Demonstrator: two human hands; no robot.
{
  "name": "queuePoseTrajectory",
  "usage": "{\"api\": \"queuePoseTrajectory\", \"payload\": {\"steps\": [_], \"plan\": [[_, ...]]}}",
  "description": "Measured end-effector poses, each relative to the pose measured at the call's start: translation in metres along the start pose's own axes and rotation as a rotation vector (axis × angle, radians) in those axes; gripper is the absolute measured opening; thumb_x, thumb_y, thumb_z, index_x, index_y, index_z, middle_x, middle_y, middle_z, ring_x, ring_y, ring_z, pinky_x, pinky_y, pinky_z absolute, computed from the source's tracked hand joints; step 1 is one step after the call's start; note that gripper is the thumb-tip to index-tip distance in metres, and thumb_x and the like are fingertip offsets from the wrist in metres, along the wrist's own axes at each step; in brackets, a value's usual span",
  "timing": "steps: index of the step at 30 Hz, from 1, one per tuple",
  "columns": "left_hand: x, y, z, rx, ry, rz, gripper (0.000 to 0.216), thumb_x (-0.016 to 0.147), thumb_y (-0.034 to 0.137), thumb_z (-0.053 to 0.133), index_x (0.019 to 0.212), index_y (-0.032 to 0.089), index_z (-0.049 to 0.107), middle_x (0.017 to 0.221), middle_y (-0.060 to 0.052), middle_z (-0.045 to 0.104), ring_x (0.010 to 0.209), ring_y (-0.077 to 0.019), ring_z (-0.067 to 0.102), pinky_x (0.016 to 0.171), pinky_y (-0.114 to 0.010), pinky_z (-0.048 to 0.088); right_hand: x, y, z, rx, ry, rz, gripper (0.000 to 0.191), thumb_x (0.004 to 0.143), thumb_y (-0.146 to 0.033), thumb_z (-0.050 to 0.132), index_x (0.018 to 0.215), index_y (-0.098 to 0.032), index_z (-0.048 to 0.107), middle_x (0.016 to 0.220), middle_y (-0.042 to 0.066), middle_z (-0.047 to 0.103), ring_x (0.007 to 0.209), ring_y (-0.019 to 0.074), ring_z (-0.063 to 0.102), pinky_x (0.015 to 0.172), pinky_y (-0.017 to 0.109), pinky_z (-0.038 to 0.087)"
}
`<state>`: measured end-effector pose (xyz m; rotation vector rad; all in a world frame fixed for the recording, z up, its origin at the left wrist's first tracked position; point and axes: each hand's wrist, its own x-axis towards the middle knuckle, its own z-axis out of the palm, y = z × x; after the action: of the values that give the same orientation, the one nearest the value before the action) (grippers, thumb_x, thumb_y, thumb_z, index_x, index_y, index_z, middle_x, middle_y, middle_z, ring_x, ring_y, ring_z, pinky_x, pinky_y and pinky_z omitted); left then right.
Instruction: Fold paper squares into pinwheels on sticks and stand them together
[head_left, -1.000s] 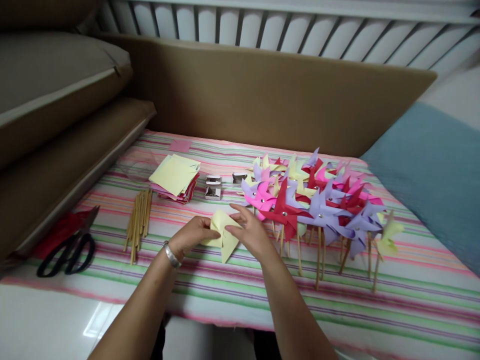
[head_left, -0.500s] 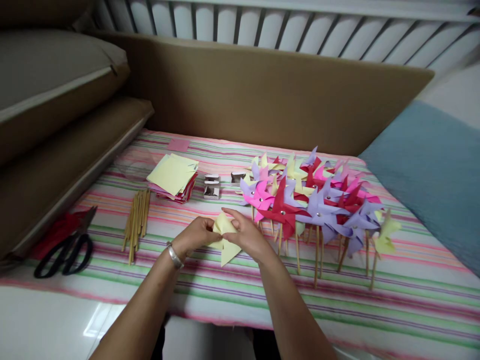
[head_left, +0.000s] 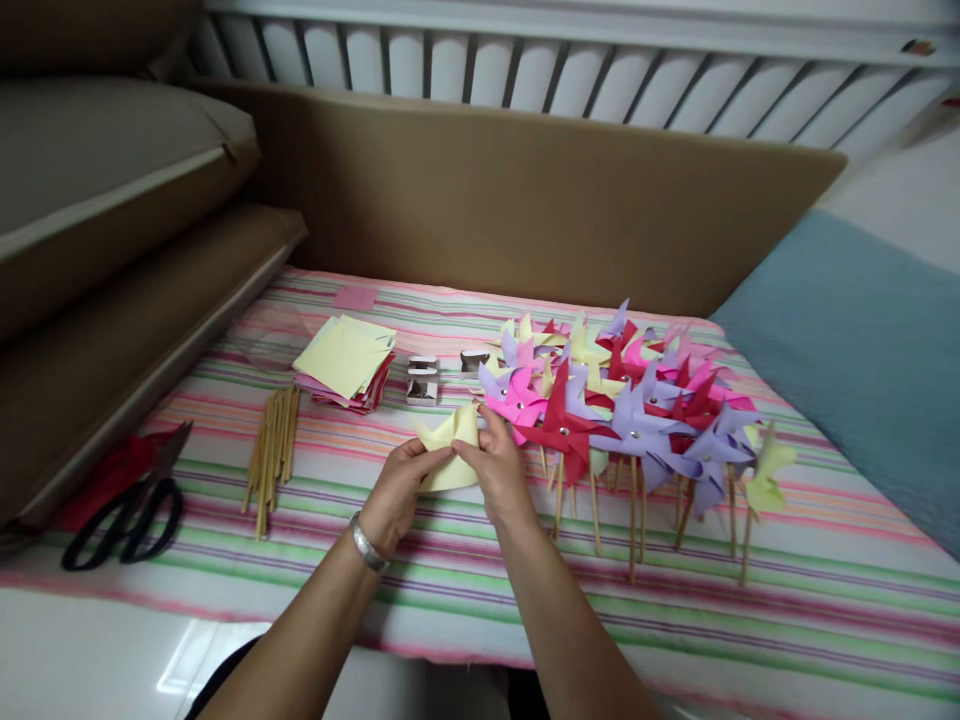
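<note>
Between my hands is a yellow paper pinwheel (head_left: 454, 475), its corners curled in toward the middle. My left hand (head_left: 401, 485) pinches its left side, thumb near the centre. On the right edge, my right hand (head_left: 499, 465) grips the paper, its thumb meeting the left one. Just beyond them sit small open boxes (head_left: 423, 390) with dark bits inside. A stack of square coloured paper (head_left: 345, 357), yellow on top, lies farther left. Close by on the right stand many finished paper pinwheels (head_left: 566, 431) in red, purple, pink and yellow on sticks.
Thin wooden sticks (head_left: 271, 450) lie in a bundle left of my hands. Black-handled scissors (head_left: 139, 515) rest at the far left by red material (head_left: 94, 490). A striped cloth (head_left: 465, 610) covers the surface. Behind stands a brown board (head_left: 525, 200); brown cushions (head_left: 150, 270) are stacked at left.
The yellow paper has been turned in my hands, and its lower point no longer hangs down. My left hand has shifted right, and both thumbs now meet at the middle.
</note>
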<state>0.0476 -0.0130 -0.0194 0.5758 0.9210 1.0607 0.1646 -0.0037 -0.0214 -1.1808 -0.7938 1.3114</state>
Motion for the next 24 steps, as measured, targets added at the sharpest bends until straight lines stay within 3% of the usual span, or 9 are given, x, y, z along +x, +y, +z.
{"api": "queuePoseTrajectory", "payload": {"steps": [8,12,16,19,24], "plan": [[0.002,0.003,-0.003,-0.034,0.141,0.044,0.025,0.054,0.022,0.077,0.075,0.010,0.070,0.065,-0.004,0.071,0.056,-0.0123,0.061,0.056,-0.022,0.045,-0.002,0.008,0.005,-0.040,-0.028,-0.023,0.073,0.064,-0.024,0.068,0.131,-0.020,0.039,0.075,-0.002,0.067,0.063,0.0150,0.061,0.056,0.025,0.046],[0.005,0.015,-0.013,-0.020,0.196,0.062,0.026,0.051,0.021,0.077,0.074,0.009,0.069,0.062,-0.004,0.070,0.054,-0.0131,0.061,0.054,-0.022,0.044,-0.002,0.006,0.000,-0.178,-0.052,-0.094,0.060,0.072,-0.029,0.063,0.128,-0.019,0.043,0.070,-0.002,0.063,0.062,0.0151,0.059,0.058,0.027,0.048],[0.007,0.031,-0.024,-0.020,0.271,0.074,0.023,0.049,0.018,0.075,0.069,0.009,0.068,0.059,-0.004,0.069,0.052,-0.0131,0.060,0.051,-0.021,0.043,-0.011,0.001,-0.001,-0.456,0.015,-0.427,0.037,0.079,-0.024,0.057,0.116,-0.022,0.057,0.092,0.005,0.063,0.082,0.0176,0.061,0.072,0.033,0.051],[0.006,0.041,-0.030,-0.026,0.291,0.088,0.023,0.048,0.016,0.074,0.069,0.008,0.069,0.058,-0.004,0.069,0.052,-0.0130,0.059,0.050,-0.021,0.043,-0.019,-0.003,0.002,-0.688,-0.028,-0.727,0.026,0.082,-0.018,0.055,0.104,-0.025,0.065,0.105,0.006,0.062,0.100,0.0195,0.056,0.089,0.037,0.045],[0.004,0.047,-0.033,-0.013,0.263,0.092,0.026,0.047,0.016,0.075,0.071,0.007,0.069,0.059,-0.005,0.069,0.054,-0.0137,0.060,0.053,-0.022,0.044,-0.022,-0.001,0.007,-0.858,-0.119,-0.898,0.024,0.083,-0.015,0.054,0.099,-0.026,0.067,0.120,0.007,0.057,0.113,0.0225,0.047,0.095,0.043,0.040]]}}
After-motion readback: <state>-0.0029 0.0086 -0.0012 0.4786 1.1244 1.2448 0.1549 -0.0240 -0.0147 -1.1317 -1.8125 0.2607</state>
